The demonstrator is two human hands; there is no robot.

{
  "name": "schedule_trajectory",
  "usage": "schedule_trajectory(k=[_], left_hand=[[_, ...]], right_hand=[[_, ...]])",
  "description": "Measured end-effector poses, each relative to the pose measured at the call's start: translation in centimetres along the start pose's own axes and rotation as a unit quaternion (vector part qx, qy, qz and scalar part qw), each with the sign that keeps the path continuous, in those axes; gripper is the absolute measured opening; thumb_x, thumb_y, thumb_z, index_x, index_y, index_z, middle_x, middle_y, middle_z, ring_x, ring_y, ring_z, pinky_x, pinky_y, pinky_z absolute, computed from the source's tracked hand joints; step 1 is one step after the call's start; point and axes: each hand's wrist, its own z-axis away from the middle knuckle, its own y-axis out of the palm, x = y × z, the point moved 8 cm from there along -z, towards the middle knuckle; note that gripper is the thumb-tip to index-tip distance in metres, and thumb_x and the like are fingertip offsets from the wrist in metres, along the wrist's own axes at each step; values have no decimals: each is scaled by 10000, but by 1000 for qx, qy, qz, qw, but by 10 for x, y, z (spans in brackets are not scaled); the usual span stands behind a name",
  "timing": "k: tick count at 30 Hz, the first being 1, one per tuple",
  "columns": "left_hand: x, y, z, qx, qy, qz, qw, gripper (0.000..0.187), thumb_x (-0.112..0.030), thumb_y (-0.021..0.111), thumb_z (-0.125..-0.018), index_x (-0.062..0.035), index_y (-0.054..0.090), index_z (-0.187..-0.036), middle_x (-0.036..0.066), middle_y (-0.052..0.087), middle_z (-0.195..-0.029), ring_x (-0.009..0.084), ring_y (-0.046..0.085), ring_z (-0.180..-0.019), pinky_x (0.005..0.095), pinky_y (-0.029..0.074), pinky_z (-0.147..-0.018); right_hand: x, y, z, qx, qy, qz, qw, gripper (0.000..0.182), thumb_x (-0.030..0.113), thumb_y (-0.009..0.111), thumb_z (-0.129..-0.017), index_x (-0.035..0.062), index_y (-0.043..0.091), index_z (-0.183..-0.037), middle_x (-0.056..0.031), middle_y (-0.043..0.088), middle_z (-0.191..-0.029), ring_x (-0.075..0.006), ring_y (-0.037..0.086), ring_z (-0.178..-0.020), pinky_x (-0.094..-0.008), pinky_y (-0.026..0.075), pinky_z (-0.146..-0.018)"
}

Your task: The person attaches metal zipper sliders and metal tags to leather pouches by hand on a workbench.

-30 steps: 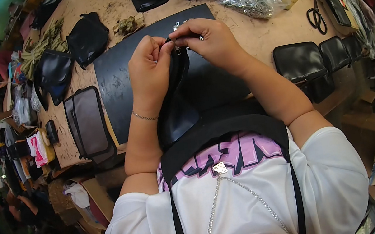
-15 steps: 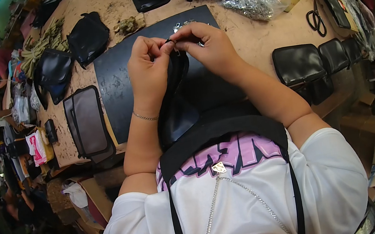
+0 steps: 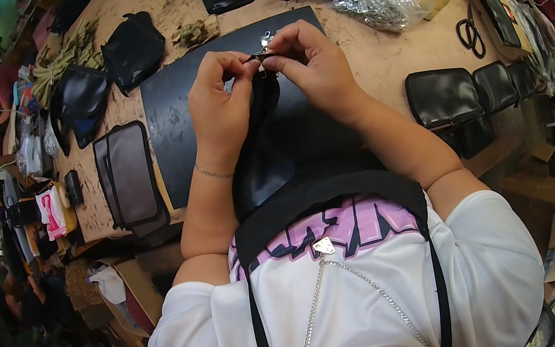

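Over a dark work mat (image 3: 172, 103), my left hand (image 3: 221, 100) pinches the end of a black strap (image 3: 265, 97) between thumb and fingers. My right hand (image 3: 316, 68) closes on the same end from the other side, its fingertips almost meeting the left ones. A tiny shiny metal piece shows at the pinched end; its exact kind is too small to make out. The strap runs down towards a shiny black bag (image 3: 260, 176) that lies against my apron. Small silver metal fittings (image 3: 266, 39) rest on the mat just behind my fingers.
Black pouches (image 3: 444, 97) line the right table edge, near black-handled scissors (image 3: 470, 36). A plastic bag of metal fittings (image 3: 377, 0) and a yellowish bottle (image 3: 436, 0) stand at the back. Grey-and-black panels (image 3: 130, 176) lie left, below more black bags (image 3: 133, 52). Another person's arm shows far left.
My right hand has shifted slightly, its thumb now lower against the strap end. A bit more of the strap end and of the metal fittings behind shows between my hands.
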Motion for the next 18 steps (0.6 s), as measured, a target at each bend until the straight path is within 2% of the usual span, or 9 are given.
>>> schedule_trajectory(k=[3, 6, 9, 12, 15, 18], left_hand=[[6, 1, -1, 10, -25, -64, 998, 145, -27, 687, -893, 8, 549, -871, 79, 624, -819, 125, 576, -741, 274, 472, -672], [-6, 8, -1, 41, -27, -163, 985, 142, -41, 671, -899, 4, 541, -864, 105, 599, -801, 199, 570, -691, 314, 463, -631], [-9, 12, 0, 40, 21, -165, 985, 201, -52, 658, -918, 3, 512, -790, 95, 577, -805, 144, 542, -703, 297, 451, -644], [-11, 17, 2, 36, 120, -170, 978, 210, -37, 643, -918, 0, 490, -780, 123, 574, -807, 218, 557, -704, 317, 457, -650], [-12, 20, 3, 37, 117, -191, 974, 219, -15, 646, -906, 0, 472, -774, 149, 577, -825, 275, 571, -733, 331, 468, -676], [-5, 19, 6, 28, 101, -183, 978, 239, 1, 653, -900, -2, 455, -768, 130, 605, -861, 208, 582, -756, 311, 466, -680]], right_hand=[[-2, 1, -2, 11, 8, 13, 1000, 214, 48, 699, -881, 6, 618, -1075, -91, 695, -973, -147, 669, -930, -289, 531, -849], [-5, 2, -2, 25, 22, 14, 999, 230, 64, 687, -894, 6, 625, -1108, -87, 699, -986, -147, 668, -934, -285, 529, -852], [-10, 1, -2, 30, 33, -7, 999, 232, 64, 677, -900, 9, 625, -1119, -73, 695, -984, -134, 663, -929, -274, 527, -844], [-16, 2, -2, 37, 58, -45, 997, 226, 57, 673, -898, 16, 625, -1115, -59, 687, -972, -115, 653, -919, -261, 525, -835], [-18, 3, -1, 35, 65, -55, 996, 216, 55, 672, -896, 21, 624, -1104, -53, 680, -962, -103, 644, -910, -255, 523, -826], [-16, 2, 1, 27, 61, -25, 997, 198, 55, 676, -893, 23, 621, -1080, -49, 676, -953, -104, 639, -902, -259, 522, -817]])
